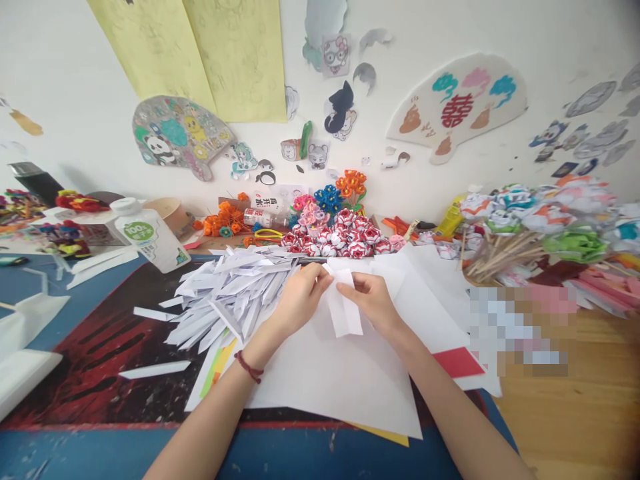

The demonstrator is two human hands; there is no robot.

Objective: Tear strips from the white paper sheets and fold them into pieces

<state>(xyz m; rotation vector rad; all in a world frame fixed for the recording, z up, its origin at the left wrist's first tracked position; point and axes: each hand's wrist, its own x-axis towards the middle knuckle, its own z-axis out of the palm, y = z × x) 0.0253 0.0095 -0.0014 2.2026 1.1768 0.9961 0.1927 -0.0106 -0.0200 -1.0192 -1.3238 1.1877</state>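
A white wall (425,27) with cutouts stuck on it filled the top of the frame; a blue tabletop (285,457) ran along the bottom. A folded white paper piece (345,317) was just right of centre, held up between both hands, crease lines running down it. The left hand (303,290) was closed to a pinch, thumb and forefinger on the paper's upper left edge. The right hand (373,297) pinched its right side, thumb in front, other fingers curled. Step in hand, as judged: creasing or shaping the paper. Next move seemed to call for a firm two-sided grip, edges lined up, and thumb pressure along the crease.

Underneath, large white sheets (345,393) covered the middle, with a red paper (459,362) at their right. Left of centre, a heap of folded white strips (235,293) lay beside the left hand; one loose strip (155,369) sat apart, lower left. Farther out: red-and-white paper flowers (350,237) behind the hands, a white bottle (150,237) at left, thin wooden sticks (500,250) with paper blooms at right.
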